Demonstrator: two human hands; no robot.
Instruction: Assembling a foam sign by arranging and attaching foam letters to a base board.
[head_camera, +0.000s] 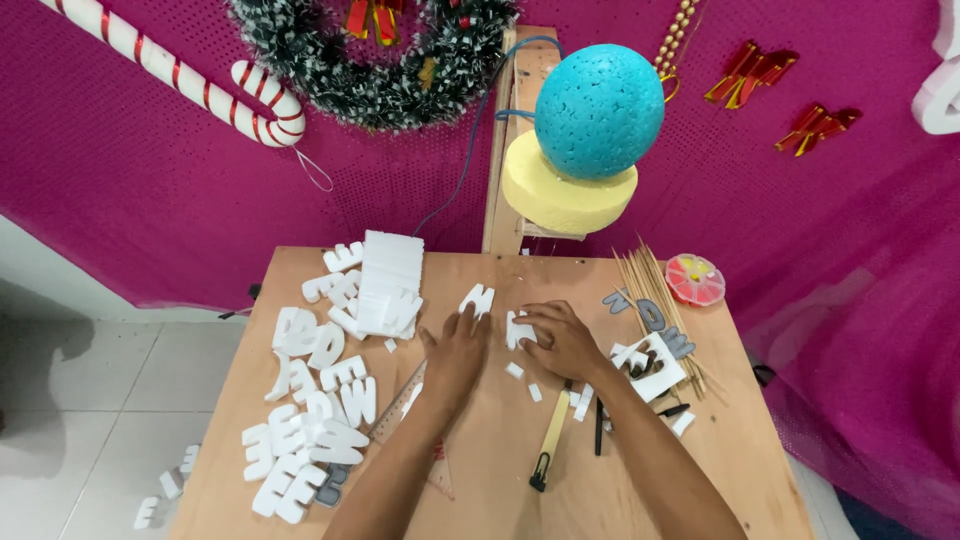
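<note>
My left hand (455, 352) lies palm down on the wooden table (500, 470), fingers spread, with its fingertips beside a white foam letter (478, 298). My right hand (562, 338) is curled over another white foam letter piece (518, 330) and grips it against the tabletop. Small white foam offcuts (525, 382) lie just below both hands. A clear triangular ruler (400, 400) lies partly under my left forearm.
A heap of white foam letters (310, 400) and a foam slab (390, 275) fill the table's left. A yellow-handled cutter (550, 440), black pens, wooden skewers (655, 290), grey letters and a round bead box (694, 279) lie right. A blue foam ball on a yellow disc (590, 140) stands behind.
</note>
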